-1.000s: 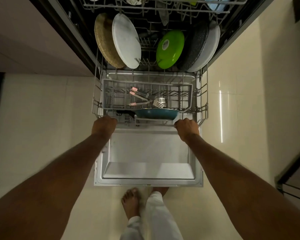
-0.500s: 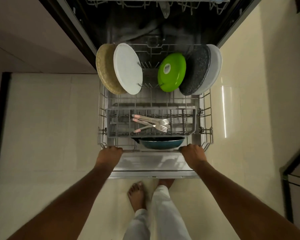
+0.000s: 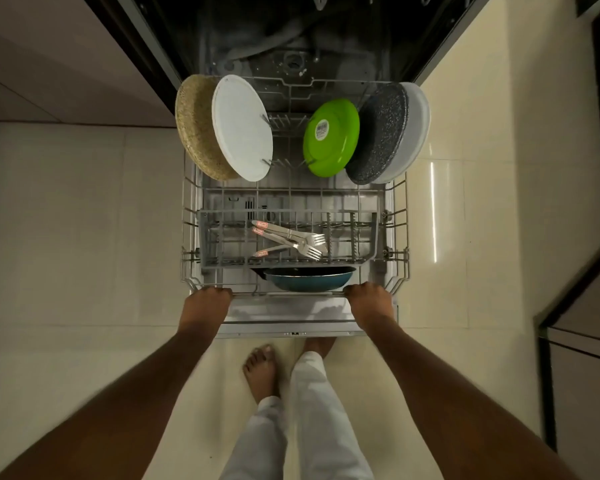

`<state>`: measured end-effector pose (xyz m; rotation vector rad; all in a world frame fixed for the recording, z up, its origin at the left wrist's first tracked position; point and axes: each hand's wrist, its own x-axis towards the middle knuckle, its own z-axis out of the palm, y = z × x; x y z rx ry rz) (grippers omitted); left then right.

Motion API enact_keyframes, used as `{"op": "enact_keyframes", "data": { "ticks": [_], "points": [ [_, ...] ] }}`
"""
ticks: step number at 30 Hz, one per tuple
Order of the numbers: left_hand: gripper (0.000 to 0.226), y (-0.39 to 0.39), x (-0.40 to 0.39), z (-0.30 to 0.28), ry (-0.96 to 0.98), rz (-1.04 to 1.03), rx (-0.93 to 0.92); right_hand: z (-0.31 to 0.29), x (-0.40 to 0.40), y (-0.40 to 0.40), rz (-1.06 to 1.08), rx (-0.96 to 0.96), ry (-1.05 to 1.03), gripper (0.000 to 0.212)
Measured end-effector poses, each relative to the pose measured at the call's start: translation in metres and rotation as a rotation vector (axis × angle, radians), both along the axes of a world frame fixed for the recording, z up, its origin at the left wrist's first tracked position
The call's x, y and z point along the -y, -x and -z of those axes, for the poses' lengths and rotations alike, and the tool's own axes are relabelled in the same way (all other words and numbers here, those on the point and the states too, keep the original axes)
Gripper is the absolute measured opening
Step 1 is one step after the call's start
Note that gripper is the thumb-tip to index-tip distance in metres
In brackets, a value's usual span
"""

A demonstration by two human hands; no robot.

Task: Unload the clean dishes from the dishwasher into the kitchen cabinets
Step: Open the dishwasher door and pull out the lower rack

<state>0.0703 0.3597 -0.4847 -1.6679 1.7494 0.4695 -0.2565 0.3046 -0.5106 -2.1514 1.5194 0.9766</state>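
The dishwasher's lower rack [image 3: 400, 237] is pulled out over the open door [image 3: 291, 323]. My left hand [image 3: 207, 303] and my right hand [image 3: 369, 301] both grip its front rail. At the rack's far end stand a tan speckled plate [image 3: 194, 129], a white plate [image 3: 241, 128], a green plate [image 3: 331, 136], a dark speckled plate [image 3: 381, 133] and a pale plate [image 3: 418, 123]. Three forks [image 3: 291, 239] lie in the grey cutlery basket [image 3: 371, 237]. A teal pan [image 3: 309, 278] rests on edge at the front.
Cream floor tiles [image 3: 84, 237] spread on both sides of the door. A cabinet front [image 3: 49, 64] is at the upper left and a dark-edged cabinet [image 3: 579, 358] at the right. My bare feet [image 3: 262, 372] stand just before the door edge.
Both hands have drawn the lower rack out toward me, so the plates now sit clear of the tub and the upper rack has left the view.
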Motion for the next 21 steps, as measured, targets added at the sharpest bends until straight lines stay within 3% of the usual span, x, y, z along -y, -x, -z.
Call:
{"op": "enact_keyframes", "data": {
  "ticks": [7, 15, 19, 21],
  "points": [
    [0.029, -0.003, -0.005, 0.004, 0.002, -0.052, -0.093, -0.004, 0.005, -0.002, 0.128, 0.091, -0.055, 0.031],
    [0.038, -0.016, -0.001, -0.027, -0.043, -0.022, -0.179, -0.034, 0.005, -0.011, 0.368, 0.206, -0.067, 0.041],
    [0.033, -0.016, 0.008, -0.049, -0.006, 0.03, -0.161, -0.058, 0.019, -0.009, 0.412, 0.159, 0.012, 0.03],
    [0.029, -0.016, 0.017, -0.06, 0.032, -0.008, -0.199, -0.07, 0.032, -0.008, 0.46, 0.174, 0.1, 0.036]
  ]
}}
